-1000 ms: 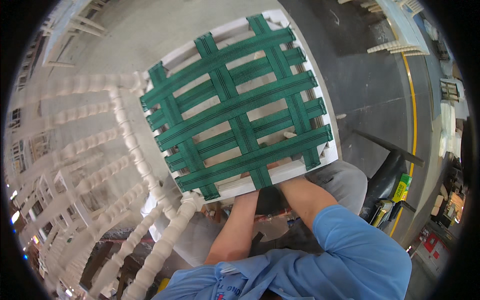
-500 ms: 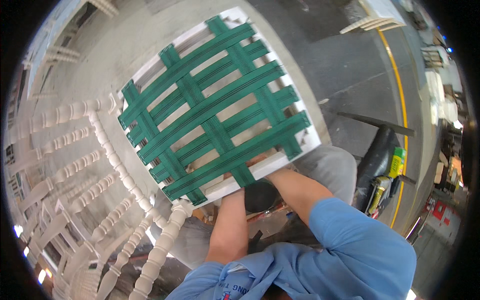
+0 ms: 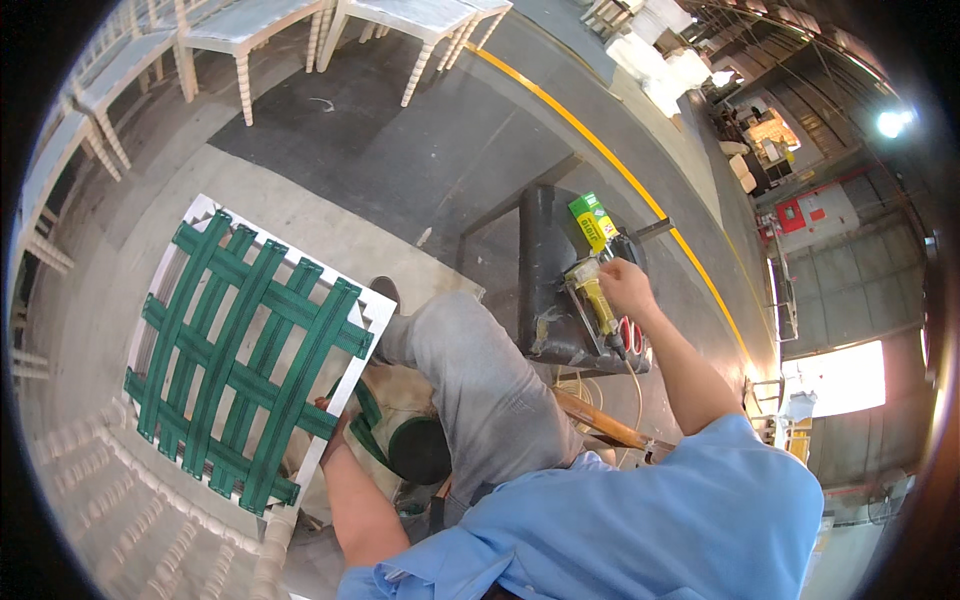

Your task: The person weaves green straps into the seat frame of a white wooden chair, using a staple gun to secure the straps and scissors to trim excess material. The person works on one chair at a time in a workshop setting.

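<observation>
A white wooden chair seat frame [image 3: 366, 300], woven with green webbing straps [image 3: 250, 350], leans at my left side. My left hand [image 3: 336, 432] grips the frame's near edge and is partly hidden behind it. A roll of green webbing [image 3: 420, 450] sits by my knee, its strap running up to the frame. My right hand [image 3: 627, 285] reaches out to the right and closes on a yellow hand tool [image 3: 598, 305] that lies on a dark metal stand [image 3: 535, 270]. A green and yellow box [image 3: 592, 219] lies just beyond the tool.
White chairs [image 3: 240, 35] stand at the back left, and turned white chair legs [image 3: 90, 500] lie at the lower left. A yellow floor line [image 3: 640, 190] runs diagonally behind the stand. A wooden handle [image 3: 600, 425] lies under my right arm.
My right hand has left the frame's near edge and gone right to the yellow tool on the stand. My head turned right, so the frame now sits at the left.
</observation>
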Motion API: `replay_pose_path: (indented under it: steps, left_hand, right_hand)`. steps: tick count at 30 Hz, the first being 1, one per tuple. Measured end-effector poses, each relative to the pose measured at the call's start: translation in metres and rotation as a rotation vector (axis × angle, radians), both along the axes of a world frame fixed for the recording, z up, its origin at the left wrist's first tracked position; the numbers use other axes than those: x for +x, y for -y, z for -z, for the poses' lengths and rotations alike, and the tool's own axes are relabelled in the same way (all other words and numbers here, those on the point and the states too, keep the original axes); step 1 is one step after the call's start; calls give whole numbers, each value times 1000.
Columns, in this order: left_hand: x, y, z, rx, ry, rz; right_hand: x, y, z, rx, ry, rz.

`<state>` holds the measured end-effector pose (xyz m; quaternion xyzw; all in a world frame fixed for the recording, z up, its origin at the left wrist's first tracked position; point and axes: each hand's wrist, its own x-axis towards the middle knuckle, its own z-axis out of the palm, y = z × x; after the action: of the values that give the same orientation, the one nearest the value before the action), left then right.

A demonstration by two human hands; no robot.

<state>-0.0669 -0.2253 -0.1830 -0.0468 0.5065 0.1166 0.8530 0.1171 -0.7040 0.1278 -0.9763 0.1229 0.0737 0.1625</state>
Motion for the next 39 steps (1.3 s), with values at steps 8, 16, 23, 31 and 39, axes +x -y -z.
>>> replay_pose_path:
  steps: [8,16,23,31,39]
  left_hand:
    - [-9,5,9,-130,43,-240]
    - [5,10,6,-205,32,-285]
    - [10,6,7,-260,43,-324]
    - [3,-6,10,-292,59,-355]
    - [-7,-2,15,-319,53,-354]
  right_hand:
    - [16,60,71,234,-243,125]
    - [-22,6,-13,397,-59,-121]
    - [-52,-169,-81,655,-413,-202]
    - [-120,-331,5,689,-888,-508]
    - [-139,-359,40,603,-874,-539]
